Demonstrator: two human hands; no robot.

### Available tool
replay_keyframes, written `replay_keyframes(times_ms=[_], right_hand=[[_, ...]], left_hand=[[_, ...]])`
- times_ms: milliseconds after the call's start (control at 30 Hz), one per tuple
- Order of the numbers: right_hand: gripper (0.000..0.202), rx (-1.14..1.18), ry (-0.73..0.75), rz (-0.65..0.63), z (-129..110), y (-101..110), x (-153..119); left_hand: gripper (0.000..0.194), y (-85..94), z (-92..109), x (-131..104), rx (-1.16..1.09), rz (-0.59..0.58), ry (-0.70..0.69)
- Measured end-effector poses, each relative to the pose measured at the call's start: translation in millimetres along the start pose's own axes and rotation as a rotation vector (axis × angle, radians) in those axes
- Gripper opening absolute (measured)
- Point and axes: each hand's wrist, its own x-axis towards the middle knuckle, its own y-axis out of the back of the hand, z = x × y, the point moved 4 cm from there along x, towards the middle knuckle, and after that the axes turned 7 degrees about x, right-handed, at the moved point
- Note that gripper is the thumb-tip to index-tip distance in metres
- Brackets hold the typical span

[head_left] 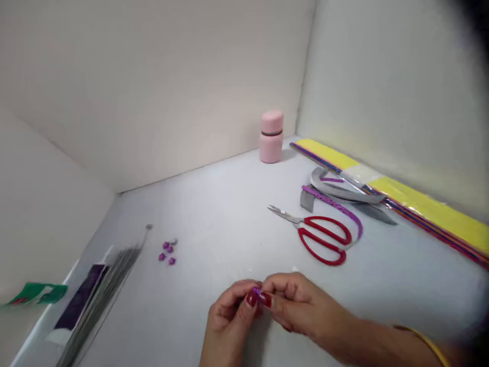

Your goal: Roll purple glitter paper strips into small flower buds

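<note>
Close to the table's front, my left hand (234, 313) and my right hand (296, 306) meet at the fingertips. Both thumbs and fingers pinch a small purple paper star (257, 292), mostly covered by the fingers, so its exact shape is hard to see. To the left lie several small purple paper stars (170, 249) with a greyish one (174, 241) beside them. Red-handled scissors (323, 239) rest beyond my right hand, blades slightly apart. Behind their handles curves a purple patterned paper strip (336, 205).
Grey strips (336, 191) lie coiled near a long plastic-wrapped pack of coloured paper (412, 196) along the right wall. A pink flask (271, 137) stands by the back wall. At left are thin grey wires (110, 285), a dark purple packet (82, 295) and a green packet (40, 293).
</note>
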Motion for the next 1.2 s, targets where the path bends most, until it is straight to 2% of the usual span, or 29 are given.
replay_keyframes(times_ms=[100,200,267,400,533,700,767,867,1033,1133,1200], right_hand=[[0.026,-0.05,0.025,-0.015,3.0,3.4,-1.2],[0.027,-0.094,0.052,0.002,3.3,5.0,-1.8],[0.027,-0.106,0.065,0.026,3.2,5.6,-1.8],[0.028,-0.226,0.078,0.071,4.1,7.5,-1.1],[0.031,-0.362,0.076,0.118,3.9,8.6,0.1],[0.034,-0.403,0.081,0.13,1.0,6.6,0.0],[0.034,-0.415,0.09,0.121,0.9,6.4,-1.2],[0.033,-0.391,0.1,0.118,1.8,6.9,-2.6],[0.03,-0.247,0.102,0.075,2.2,4.5,-0.2],[0.03,-0.203,0.113,0.073,0.6,4.0,0.9],[0.031,-0.187,0.094,0.088,0.9,5.1,0.9]], left_hand=[[0.021,-2.1,0.9,1.2,-0.075,-0.026,0.012],[0.023,-1.4,0.1,0.9,-0.08,0.023,0.011],[0.021,0.1,1.4,-0.2,0.011,0.074,-0.04],[0.015,2.6,8.6,-2.9,0.231,0.152,-0.236],[0.014,4.5,6.7,-1.4,0.282,0.156,-0.239],[0.014,3.8,7.8,-2.4,0.35,0.179,-0.275],[0.01,2.8,11.0,-4.9,0.41,0.189,-0.369],[0.007,0.6,18.3,-10.9,0.599,0.203,-0.618],[0.021,-2.0,27.9,-19.5,0.969,0.191,-1.067],[0.028,-4.5,28.2,-20.0,1.146,0.082,-1.213],[0.033,-5.6,27.1,-20.2,1.188,0.037,-1.242]])
